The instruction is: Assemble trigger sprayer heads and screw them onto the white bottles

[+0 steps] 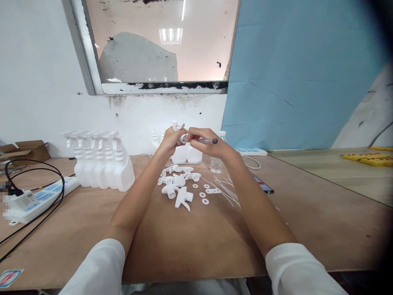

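Head view, spray nozzle point(184, 138) gripped in left fingers point(180, 133), pen point(207, 141) pinched by right fingers point(194, 132) beside it

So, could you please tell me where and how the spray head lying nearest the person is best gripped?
Probably by the round collar of that spray head, coming from the right: the collar sticks out that way, while other spray heads lie close on the left and behind.

Left grip point(170, 139) on spray head point(175, 125), right grip point(211, 150) on pen point(210, 141), white bottles point(106, 170)
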